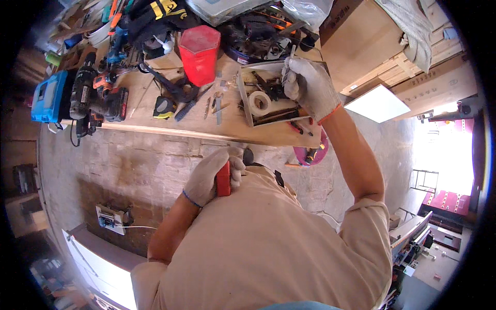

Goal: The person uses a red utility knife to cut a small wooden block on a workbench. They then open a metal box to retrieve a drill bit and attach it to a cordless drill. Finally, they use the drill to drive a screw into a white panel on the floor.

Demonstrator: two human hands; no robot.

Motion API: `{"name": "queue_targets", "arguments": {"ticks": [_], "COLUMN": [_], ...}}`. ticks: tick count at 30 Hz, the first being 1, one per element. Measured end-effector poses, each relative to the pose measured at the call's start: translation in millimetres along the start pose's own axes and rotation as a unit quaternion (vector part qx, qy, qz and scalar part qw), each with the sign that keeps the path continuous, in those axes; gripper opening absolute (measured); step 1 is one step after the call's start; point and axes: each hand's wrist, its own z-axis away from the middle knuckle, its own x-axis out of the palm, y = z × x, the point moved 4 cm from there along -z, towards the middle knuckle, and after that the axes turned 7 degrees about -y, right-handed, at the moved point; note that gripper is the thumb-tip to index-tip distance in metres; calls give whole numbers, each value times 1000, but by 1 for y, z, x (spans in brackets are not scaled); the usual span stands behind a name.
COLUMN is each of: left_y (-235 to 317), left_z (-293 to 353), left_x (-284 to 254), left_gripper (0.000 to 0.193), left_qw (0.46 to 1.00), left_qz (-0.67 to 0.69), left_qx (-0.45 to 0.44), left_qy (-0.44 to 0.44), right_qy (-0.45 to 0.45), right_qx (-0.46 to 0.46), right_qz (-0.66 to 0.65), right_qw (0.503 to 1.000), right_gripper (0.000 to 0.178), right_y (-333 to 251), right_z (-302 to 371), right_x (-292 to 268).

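Note:
My left hand [217, 175], in a white knit glove, is closed round a flat red rectangular block [223, 179] close to my chest. Over the right side of a shallow open box [248, 114] on the workbench is my gloved right hand [311, 87]. A thin grey rod-like piece [293, 51] sticks up from its closed fingers; its exact kind is too small to tell. Inside the box lie a roll of white tape [259, 104] and dark metal bits. Red-handled pliers [295, 127] rest on the bench just in front of the box.
A red lidded canister [199, 57], a yellow-black tape measure [164, 107], a cordless drill [82, 88] and a blue case [49, 97] stand on the bench [155, 128]. Large cardboard boxes [364, 44] rise at the right. A pink bucket [316, 153] sits below the bench edge.

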Motion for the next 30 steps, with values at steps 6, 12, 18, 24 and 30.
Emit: {"name": "queue_targets", "arguments": {"ticks": [6,12,18,24,30], "left_y": [8,18,45,83,92], "left_z": [27,60,62,75,87], "left_x": [-18,-38,-61,-79,-90], "left_gripper": [70,87,82,88,90], "left_qw": [995,998,971,918,928], "left_qz": [77,-23,188,297,251], "left_qx": [7,-8,140,228,242], "left_qy": [-57,-62,-51,-128,-129], "right_qy": [-15,-10,-17,-68,-60], "right_qx": [-14,-46,-24,-28,-11], "right_qz": [-4,67,100,30,52], "right_qw": [1000,997,995,997,997], "right_gripper": [23,30,28,21,20], "right_y": [2,4,19,37,42], "right_z": [-6,-8,-2,-3,6], "right_x": [29,59,92,130,157]}}
